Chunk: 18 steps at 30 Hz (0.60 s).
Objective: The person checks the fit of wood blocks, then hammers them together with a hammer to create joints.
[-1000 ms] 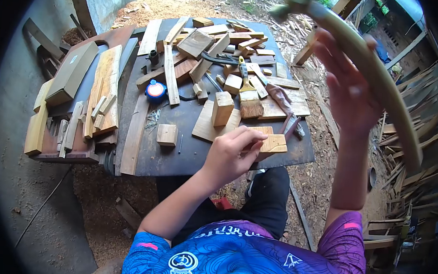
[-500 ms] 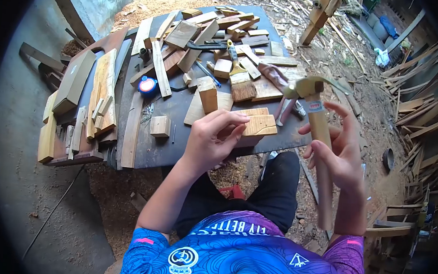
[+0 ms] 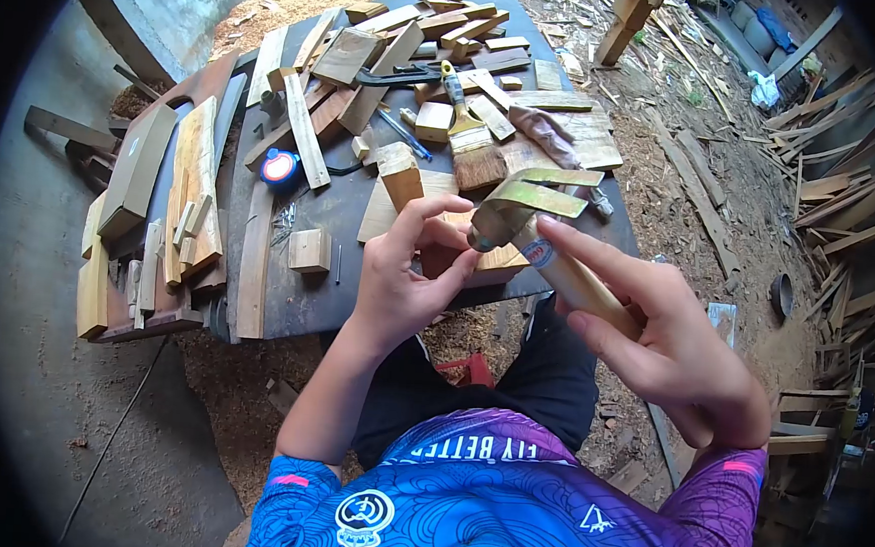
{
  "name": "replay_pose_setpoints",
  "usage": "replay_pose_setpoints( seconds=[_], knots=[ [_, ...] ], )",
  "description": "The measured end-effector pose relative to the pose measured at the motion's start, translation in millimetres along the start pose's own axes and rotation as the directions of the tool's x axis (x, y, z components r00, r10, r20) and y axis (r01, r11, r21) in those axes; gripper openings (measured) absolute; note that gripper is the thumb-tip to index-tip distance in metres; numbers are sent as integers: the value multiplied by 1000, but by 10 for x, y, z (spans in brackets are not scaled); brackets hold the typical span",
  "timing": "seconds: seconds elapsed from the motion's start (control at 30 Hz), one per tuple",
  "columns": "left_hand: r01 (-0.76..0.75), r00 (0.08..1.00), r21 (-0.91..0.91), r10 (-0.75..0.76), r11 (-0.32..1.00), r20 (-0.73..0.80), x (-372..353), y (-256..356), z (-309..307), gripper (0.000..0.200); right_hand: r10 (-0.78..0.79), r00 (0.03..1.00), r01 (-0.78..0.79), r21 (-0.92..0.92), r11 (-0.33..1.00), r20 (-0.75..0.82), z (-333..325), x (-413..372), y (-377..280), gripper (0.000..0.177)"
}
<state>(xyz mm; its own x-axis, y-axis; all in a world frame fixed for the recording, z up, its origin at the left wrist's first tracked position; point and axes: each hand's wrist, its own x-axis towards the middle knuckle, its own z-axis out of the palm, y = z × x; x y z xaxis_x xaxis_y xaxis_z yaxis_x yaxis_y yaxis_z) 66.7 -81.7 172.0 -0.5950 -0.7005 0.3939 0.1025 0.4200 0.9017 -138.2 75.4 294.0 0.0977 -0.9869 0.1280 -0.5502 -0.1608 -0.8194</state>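
My right hand (image 3: pixel 645 316) is wrapped round the wooden handle of a claw hammer (image 3: pixel 527 204), its index finger stretched along the handle near the head. The hammer's face is close to the fingertips of my left hand (image 3: pixel 418 272), above a wooden block (image 3: pixel 501 260) at the table's near edge. My left thumb and fingers are curled together over that block; whatever they pinch is too small to make out. An upright wood piece (image 3: pixel 399 176) stands just beyond my left hand. To the left are a small wooden cube (image 3: pixel 310 251) and a nail (image 3: pixel 339 264).
The dark table (image 3: pixel 300 310) bears piled wood offcuts (image 3: pixel 345 57), a paintbrush (image 3: pixel 471 140), a blue tape measure (image 3: pixel 280 169), a blue pen (image 3: pixel 406 136) and small nails (image 3: pixel 286 216). Boards (image 3: pixel 198 179) lie at left. A wooden post (image 3: pixel 628 24) stands behind.
My right hand has brought the hammer left and down, from upright at the right to over the block beside my left fingers. The view has shifted slightly.
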Motion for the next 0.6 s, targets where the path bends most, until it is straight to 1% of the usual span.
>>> replay_pose_setpoints(
  seconds=[0.07,0.13,0.2,0.3,0.4,0.5,0.6],
  knots=[
    [-24,1000,-9,24,1000,9,16,-39,2,43,47,998,-48,25,999,33,-22,10,-51,71],
    [-36,999,-9,36,999,14,18,-56,1,43,64,997,-64,6,998,34,-27,12,-60,71],
    [-38,999,4,38,999,20,20,-51,-10,41,55,998,-55,-15,998,15,-20,14,-63,73],
    [11,1000,-15,-11,1000,20,10,-61,-8,38,24,999,-26,-51,998,-33,-12,-2,-92,76],
    [-95,995,-48,94,994,-19,26,-173,36,36,48,999,-50,-94,994,-22,-60,6,-194,76],
    [-20,1000,-15,20,1000,20,18,-65,-16,35,95,995,-88,-142,986,43,-74,24,-183,76],
    [-60,996,70,55,996,69,29,-107,-45,47,78,996,-72,-133,988,40,-68,25,-138,75]
  ],
)
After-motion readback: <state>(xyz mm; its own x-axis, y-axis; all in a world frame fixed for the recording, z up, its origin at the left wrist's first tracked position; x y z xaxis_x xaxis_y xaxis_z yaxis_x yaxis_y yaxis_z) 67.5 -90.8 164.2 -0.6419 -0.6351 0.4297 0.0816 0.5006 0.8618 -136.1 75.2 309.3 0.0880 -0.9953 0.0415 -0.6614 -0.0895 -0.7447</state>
